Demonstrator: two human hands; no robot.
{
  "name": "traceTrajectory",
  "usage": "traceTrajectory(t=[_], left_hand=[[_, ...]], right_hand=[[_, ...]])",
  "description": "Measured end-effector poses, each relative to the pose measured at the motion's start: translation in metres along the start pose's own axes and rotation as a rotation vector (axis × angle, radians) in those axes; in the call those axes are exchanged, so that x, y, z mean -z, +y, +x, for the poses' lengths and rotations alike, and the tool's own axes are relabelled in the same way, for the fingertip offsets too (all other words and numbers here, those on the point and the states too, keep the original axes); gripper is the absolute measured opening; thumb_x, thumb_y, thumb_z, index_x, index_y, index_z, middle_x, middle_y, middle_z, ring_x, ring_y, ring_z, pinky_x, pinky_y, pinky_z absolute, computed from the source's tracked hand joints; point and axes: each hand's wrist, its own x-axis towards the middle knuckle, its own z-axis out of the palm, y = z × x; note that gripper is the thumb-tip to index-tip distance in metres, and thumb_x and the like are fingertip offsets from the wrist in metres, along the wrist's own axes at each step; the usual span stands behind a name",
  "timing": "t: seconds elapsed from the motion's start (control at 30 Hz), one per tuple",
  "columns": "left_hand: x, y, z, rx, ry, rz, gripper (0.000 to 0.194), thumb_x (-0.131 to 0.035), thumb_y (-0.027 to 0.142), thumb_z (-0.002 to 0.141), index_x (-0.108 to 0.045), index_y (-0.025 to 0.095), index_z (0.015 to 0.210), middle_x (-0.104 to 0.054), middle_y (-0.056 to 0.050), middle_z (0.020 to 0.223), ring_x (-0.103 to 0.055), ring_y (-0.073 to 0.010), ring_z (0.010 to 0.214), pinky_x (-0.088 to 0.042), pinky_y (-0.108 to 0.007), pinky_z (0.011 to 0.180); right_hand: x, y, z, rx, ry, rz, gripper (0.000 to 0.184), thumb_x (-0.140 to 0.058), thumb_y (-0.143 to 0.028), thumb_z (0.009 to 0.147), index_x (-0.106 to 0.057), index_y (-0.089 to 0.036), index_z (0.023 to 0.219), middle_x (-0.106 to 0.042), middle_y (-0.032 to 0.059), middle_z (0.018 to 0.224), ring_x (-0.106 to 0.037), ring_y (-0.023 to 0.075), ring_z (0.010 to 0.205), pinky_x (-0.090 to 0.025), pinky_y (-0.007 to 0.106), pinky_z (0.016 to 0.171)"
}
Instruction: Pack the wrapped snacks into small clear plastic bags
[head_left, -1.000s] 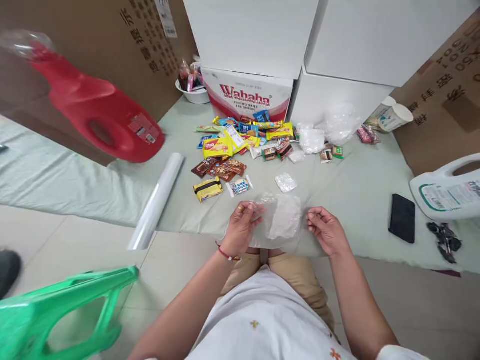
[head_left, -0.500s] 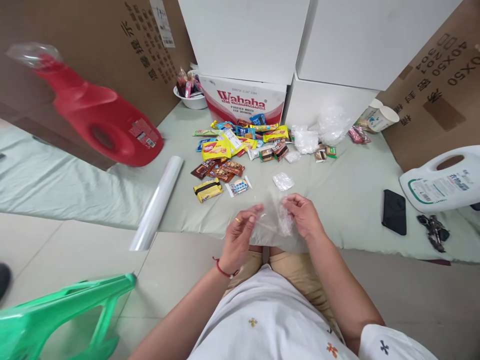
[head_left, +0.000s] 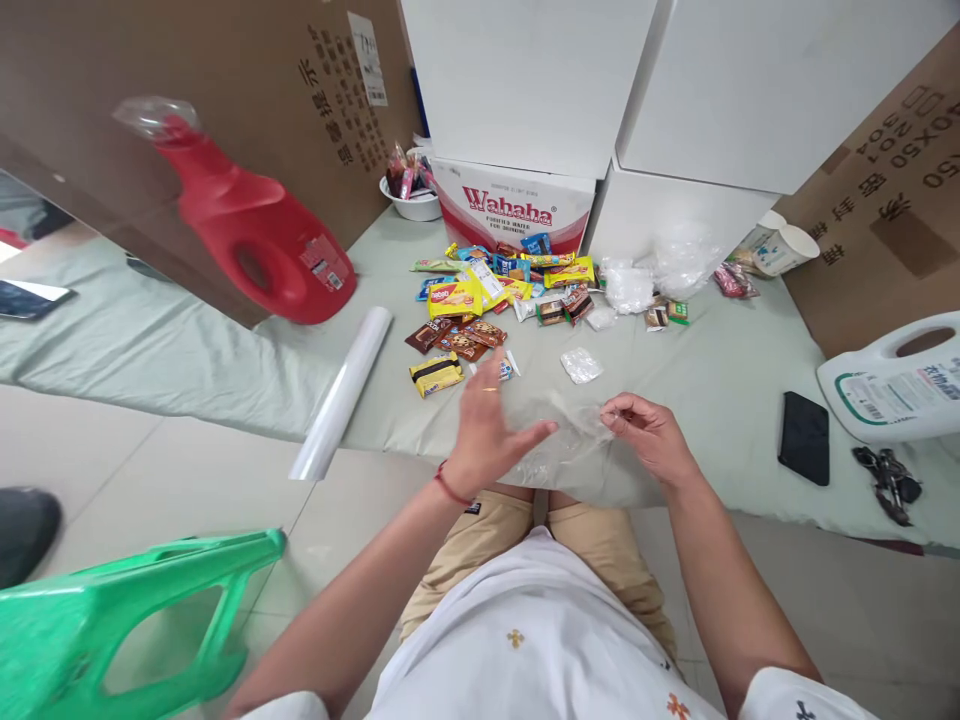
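Observation:
A crumpled sheet of clear plastic wrap lies on the green cloth in front of me. My right hand pinches its right end, fingers closed. My left hand is over the sheet's left side, fingers stretched out and spread, holding nothing. Just beyond my left hand lie a small white snack packet and a yellow wafer packet. A small wrapped bundle sits farther back.
A pile of snack packets lies before a Wahaha box. A roll of wrap and a red jug are at left, a green stool near left. A phone, keys and white jug are at right.
My left hand has let go of the plastic and opened, lifting over the sheet. My right hand has moved right, drawing the wrap out. The camera has shifted left.

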Motion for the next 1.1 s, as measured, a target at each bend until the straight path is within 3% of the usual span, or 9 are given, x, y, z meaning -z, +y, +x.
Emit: traceTrajectory(t=[0.07,0.13,0.23,0.4,0.57,0.63,0.83,1.0,1.1], left_hand=[[-0.018,0.005,0.017,0.037,-0.194,0.032,0.061,-0.082,0.051,0.070,-0.066,0.019,0.120,-0.069,-0.013,0.123,-0.061,-0.0325,0.121,-0.047,-0.044,0.102],[-0.032,0.003,0.024,0.168,-0.256,-0.007,0.027,-0.067,0.047,0.083,-0.069,0.020,0.086,-0.070,-0.005,0.083,-0.066,-0.0228,0.084,-0.050,-0.033,0.076],[-0.041,-0.006,0.020,0.339,-0.135,-0.144,0.037,-0.056,0.048,0.088,-0.055,0.021,0.064,-0.048,0.003,0.056,-0.048,-0.0141,0.056,-0.037,-0.026,0.056],[-0.032,-0.015,0.004,0.543,-0.020,-0.357,0.039,-0.058,0.053,0.085,-0.055,0.021,0.064,-0.039,0.006,0.052,-0.037,-0.0117,0.049,-0.029,-0.025,0.050],[-0.038,0.003,-0.004,0.430,0.026,-0.237,0.032,-0.063,0.043,0.081,-0.055,0.020,0.060,-0.038,0.006,0.053,-0.032,-0.0105,0.054,-0.024,-0.025,0.054],[-0.040,0.011,-0.003,0.429,-0.033,-0.286,0.029,-0.066,0.042,0.078,-0.056,0.020,0.062,-0.040,0.006,0.054,-0.032,-0.0102,0.054,-0.024,-0.024,0.053],[-0.016,0.002,0.004,0.541,-0.326,-0.557,0.034,-0.088,0.038,0.059,-0.066,0.019,0.077,-0.035,0.011,0.051,-0.028,-0.0065,0.047,-0.019,-0.022,0.049],[-0.010,-0.013,0.005,0.731,0.085,-0.687,0.038,-0.083,0.047,0.066,-0.057,0.021,0.075,-0.045,0.009,0.054,-0.033,-0.0060,0.044,-0.028,-0.021,0.045],[-0.016,-0.018,0.000,0.831,0.176,-0.727,0.040,-0.070,0.058,0.077,-0.055,0.021,0.074,-0.037,0.011,0.049,-0.028,-0.0061,0.039,-0.031,-0.022,0.043]], right_hand=[[0.001,-0.001,-0.001,-0.023,0.026,-0.021,0.025,-0.081,-0.047,0.080,-0.080,-0.024,0.087,-0.066,0.0010,0.077,-0.053,0.0136,0.068,-0.043,0.027,0.063],[0.006,0.003,-0.002,-0.034,0.144,-0.050,0.028,-0.079,-0.049,0.081,-0.081,-0.024,0.093,-0.068,0.0009,0.075,-0.051,0.0128,0.064,-0.043,0.027,0.061],[0.017,0.017,-0.009,-0.041,0.363,-0.049,0.033,-0.078,-0.050,0.081,-0.080,-0.022,0.098,-0.069,0.0016,0.077,-0.051,0.0125,0.063,-0.042,0.026,0.057],[0.028,0.034,-0.031,-0.128,0.581,0.031,0.041,-0.077,-0.058,0.079,-0.074,-0.020,0.096,-0.066,0.0029,0.078,-0.049,0.0123,0.062,-0.039,0.023,0.049],[0.001,0.021,-0.030,-0.044,0.384,-0.007,0.072,-0.081,-0.061,0.073,-0.061,-0.026,0.133,-0.067,0.0092,0.121,-0.062,0.0219,0.103,-0.055,0.032,0.077],[-0.010,0.015,-0.019,-0.087,0.297,-0.084,0.089,-0.087,-0.050,0.066,-0.053,-0.026,0.144,-0.069,0.0071,0.116,-0.063,0.0219,0.101,-0.055,0.033,0.081],[0.007,0.014,0.004,-0.243,0.277,0.048,0.037,-0.082,-0.033,0.060,-0.073,-0.019,0.093,-0.066,0.0006,0.079,-0.055,0.0130,0.067,-0.043,0.024,0.055],[0.018,0.020,-0.006,-0.302,0.358,0.159,0.041,-0.091,-0.042,0.055,-0.071,-0.019,0.083,-0.062,-0.0018,0.069,-0.049,0.0095,0.057,-0.041,0.021,0.048],[0.011,0.028,-0.021,-0.346,0.434,0.202,0.046,-0.089,-0.056,0.061,-0.069,-0.019,0.079,-0.059,-0.0023,0.063,-0.045,0.0084,0.052,-0.037,0.020,0.042]])
